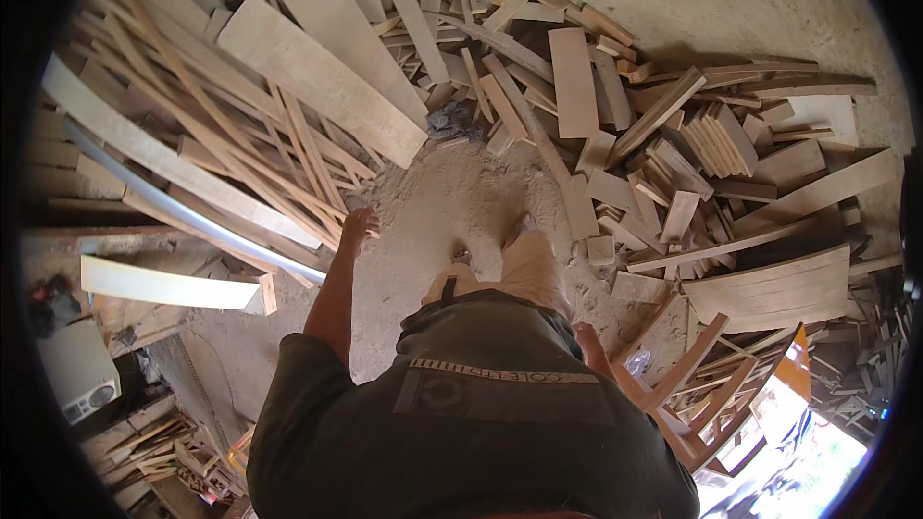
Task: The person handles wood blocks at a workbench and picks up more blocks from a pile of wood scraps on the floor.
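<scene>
My left hand (pixel 361 227) is out in front on the left, beside the near ends of a bundle of thin wooden strips (pixel 306 159). Its fingers look loosely apart and nothing shows in them; whether it touches the strips I cannot tell. Close to my right hip is my right hand (pixel 585 334), partly behind my shirt, with its fingers hidden. Beyond the left hand, a wide pale board (pixel 322 77) slants down to the dusty floor (pixel 423 207), where my feet stand.
Offcuts and blocks heap up on the right, with an upright reddish board (pixel 574 82) and a wide plank (pixel 774 286). A wooden frame (pixel 707 394) stands at lower right. Long curved-looking boards (pixel 173 154) and a white-faced board (pixel 168 284) lie left, near a grey box-shaped device (pixel 79 370).
</scene>
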A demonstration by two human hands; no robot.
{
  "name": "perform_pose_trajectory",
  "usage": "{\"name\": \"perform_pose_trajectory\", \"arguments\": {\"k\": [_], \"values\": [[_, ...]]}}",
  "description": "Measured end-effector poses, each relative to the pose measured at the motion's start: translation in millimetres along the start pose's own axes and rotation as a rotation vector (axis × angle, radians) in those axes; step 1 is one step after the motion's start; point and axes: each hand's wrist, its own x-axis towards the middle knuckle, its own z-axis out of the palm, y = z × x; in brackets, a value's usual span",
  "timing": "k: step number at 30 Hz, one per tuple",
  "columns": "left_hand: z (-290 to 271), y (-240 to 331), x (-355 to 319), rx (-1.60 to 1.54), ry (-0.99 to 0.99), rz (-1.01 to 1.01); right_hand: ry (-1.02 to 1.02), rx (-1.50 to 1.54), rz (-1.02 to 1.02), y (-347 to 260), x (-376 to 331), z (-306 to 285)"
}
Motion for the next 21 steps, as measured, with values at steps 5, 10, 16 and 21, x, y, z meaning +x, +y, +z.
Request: {"name": "perform_pose_trajectory", "arguments": {"k": [5, 10, 16, 21], "values": [[62.8, 47.5, 55.4, -0.053, -0.005, 0.000, -0.054, -0.192, -0.152, -36.0, 119.3, -59.7], [95.2, -66.8, 71.6, -0.082, -0.206, -0.331, -0.076, 0.085, -0.168, -185.2, 231.4, -141.2], [170.2, -33.2, 9.6, 0.229, -0.345, -0.340, 0.160, 0.068, -0.398, -354.5, 298.6, -266.6], [180.8, 12.9, 54.4, 0.242, -0.202, -0.271, 0.173, 0.105, -0.344, -427.1, 296.1, -300.6]]}}
